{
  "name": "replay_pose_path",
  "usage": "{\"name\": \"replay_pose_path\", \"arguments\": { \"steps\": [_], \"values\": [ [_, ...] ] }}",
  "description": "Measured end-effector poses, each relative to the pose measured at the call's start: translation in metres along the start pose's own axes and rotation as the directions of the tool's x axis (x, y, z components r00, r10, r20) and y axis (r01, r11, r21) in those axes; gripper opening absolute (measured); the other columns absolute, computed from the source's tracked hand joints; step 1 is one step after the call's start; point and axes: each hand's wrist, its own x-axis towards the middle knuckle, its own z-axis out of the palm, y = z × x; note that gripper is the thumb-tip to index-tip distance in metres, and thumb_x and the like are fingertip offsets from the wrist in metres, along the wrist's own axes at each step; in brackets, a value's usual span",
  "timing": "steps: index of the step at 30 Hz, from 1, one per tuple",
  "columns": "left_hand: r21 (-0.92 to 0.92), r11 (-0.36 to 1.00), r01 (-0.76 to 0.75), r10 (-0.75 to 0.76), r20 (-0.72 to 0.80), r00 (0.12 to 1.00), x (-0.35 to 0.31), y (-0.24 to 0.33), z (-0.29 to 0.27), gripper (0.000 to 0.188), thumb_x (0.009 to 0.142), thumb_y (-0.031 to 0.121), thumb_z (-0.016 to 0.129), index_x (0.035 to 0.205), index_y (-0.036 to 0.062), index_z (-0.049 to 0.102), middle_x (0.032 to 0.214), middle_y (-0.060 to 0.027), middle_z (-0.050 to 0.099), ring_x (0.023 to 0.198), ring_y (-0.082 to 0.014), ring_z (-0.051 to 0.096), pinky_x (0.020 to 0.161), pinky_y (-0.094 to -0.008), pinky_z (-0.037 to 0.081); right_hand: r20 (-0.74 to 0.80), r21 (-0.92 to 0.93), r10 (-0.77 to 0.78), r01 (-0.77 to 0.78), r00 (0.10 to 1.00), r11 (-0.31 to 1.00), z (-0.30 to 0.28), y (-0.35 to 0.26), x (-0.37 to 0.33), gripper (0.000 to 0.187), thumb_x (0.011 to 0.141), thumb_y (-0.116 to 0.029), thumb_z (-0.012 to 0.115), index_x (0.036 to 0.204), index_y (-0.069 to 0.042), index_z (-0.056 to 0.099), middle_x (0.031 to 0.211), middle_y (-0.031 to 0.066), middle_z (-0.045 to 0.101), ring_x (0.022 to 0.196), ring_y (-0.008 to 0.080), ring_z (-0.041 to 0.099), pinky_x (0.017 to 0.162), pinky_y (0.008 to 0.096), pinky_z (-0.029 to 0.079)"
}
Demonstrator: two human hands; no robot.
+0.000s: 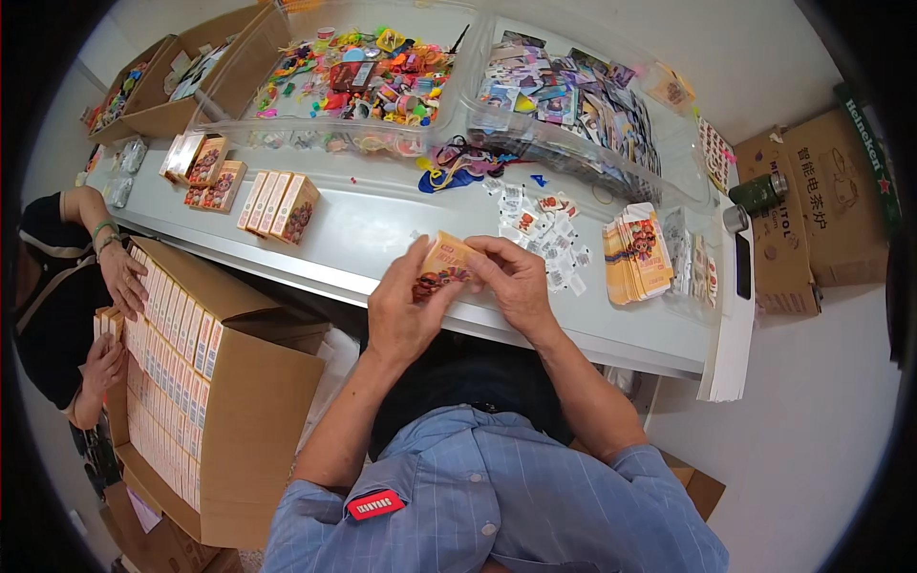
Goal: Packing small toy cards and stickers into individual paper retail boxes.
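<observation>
Over the table's front edge I hold a small orange-and-cream printed carton. My left hand wraps round its left side, thumb on the front. The fingers of my right hand grip its right upper edge. Whether the carton's end flaps are closed I cannot make out. To the right lies a stack of flat, unfolded cartons in the same print. Small white printed packets are scattered between that stack and my hands. A row of made-up cartons stands to the left on the table.
Clear bins of colourful small toys and of printed cards line the back. More cartons stand at far left. A large cardboard box packed with cartons is at my left, where another person's hands are working. A bottle lies far right.
</observation>
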Motion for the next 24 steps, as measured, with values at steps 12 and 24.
{"name": "replay_pose_path", "arguments": {
  "steps": [12,24],
  "values": [
    [0.741,0.671,0.036,0.248,-0.270,0.930,0.042,-0.070,-0.063,0.045,0.083,0.011,0.074,0.127,0.0073,0.062,0.116,-0.0086,0.065,0.107,-0.0296,0.059,0.094,-0.0425,0.042,0.156,-0.417,-0.069,0.130,0.985,0.899,0.018,0.008,-0.013,0.021,0.091,-0.009,0.070,0.111,-0.002,0.071,0.104,0.0067,0.068,0.090,0.0130,0.062,0.081,0.0262,0.050],
    [0.781,0.624,0.021,0.339,-0.294,0.894,0.041,-0.097,-0.077,0.040,0.082,0.016,0.076,0.121,0.0117,0.066,0.127,-0.0053,0.060,0.121,-0.0278,0.052,0.104,-0.0473,0.034,0.157,-0.372,-0.063,0.118,0.986,0.921,0.014,0.012,-0.014,0.018,0.090,-0.007,0.071,0.106,0.000,0.072,0.102,0.0096,0.069,0.096,0.0177,0.064,0.088,0.0292,0.049]
  ]
}}
